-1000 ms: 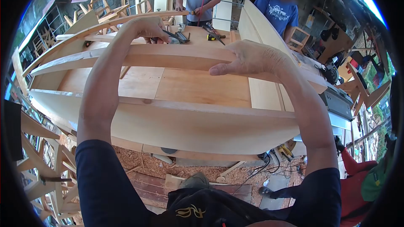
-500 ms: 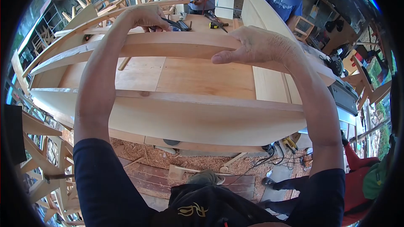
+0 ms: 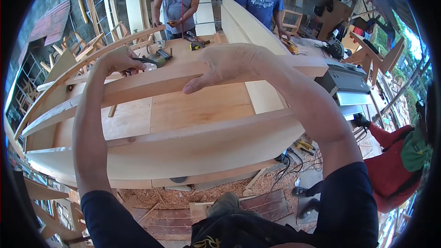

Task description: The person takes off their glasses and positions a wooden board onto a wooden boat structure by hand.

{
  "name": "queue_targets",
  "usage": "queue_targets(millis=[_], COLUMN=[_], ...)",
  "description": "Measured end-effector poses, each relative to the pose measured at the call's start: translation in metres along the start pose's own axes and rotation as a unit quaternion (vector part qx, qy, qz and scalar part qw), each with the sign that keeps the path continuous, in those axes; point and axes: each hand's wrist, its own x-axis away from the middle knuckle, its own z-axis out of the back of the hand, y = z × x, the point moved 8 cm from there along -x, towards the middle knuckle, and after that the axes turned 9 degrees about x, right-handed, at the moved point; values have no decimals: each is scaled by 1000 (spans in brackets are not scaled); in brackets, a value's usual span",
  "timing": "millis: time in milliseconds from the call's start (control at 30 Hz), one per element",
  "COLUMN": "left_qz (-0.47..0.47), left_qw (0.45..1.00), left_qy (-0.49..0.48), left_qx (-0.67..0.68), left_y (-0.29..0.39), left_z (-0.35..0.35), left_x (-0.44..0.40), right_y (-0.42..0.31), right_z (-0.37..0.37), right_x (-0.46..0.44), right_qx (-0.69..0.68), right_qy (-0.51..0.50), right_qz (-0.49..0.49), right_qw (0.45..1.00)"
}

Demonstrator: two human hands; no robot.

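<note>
A long curved wooden beam (image 3: 151, 82) crosses a boat-shaped wooden frame. My right hand (image 3: 225, 66) rests over the beam near its middle, thumb on the near face and the other fingers hidden behind. On the beam's far side, further left, my left hand (image 3: 120, 61) has curled fingers around a dark-handled tool (image 3: 146, 59); the tool's working end is hard to make out. Nearer my body runs a second wooden rail on a pale curved side panel (image 3: 206, 144). Plywood (image 3: 197, 108) lies between the beam and this panel.
Across the frame stand a person in a grey sleeveless top (image 3: 177, 7) and a person in blue (image 3: 262, 0). A person in red (image 3: 395, 165) is at the right. A yellow-black tool (image 3: 197, 46), a grey machine (image 3: 342, 82) and cables (image 3: 294, 160) lie around.
The view has shifted, and the beam's right end now shows beyond my right arm. My right hand sits nearer the left hand. The person in blue now reaches toward a tool on the right.
</note>
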Motion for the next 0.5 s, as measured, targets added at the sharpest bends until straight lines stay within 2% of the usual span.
queue_targets(millis=[200,400,500], left_qz=[-10,-2,-1], left_qw=[1000,999,1000], left_qy=[-10,-29,-16], left_qx=[1,38,13], left_y=[8,8,12], left_z=[-2,-5,-2], left_x=[6,6,11], right_y=[8,4,4], right_z=[-11,-9,-11], right_x=[-12,-8,-7], right_qx=[2,-42,-66], right_qy=[-80,-70,-86], right_qz=[-27,-16,-25], right_qw=[996,997,994])
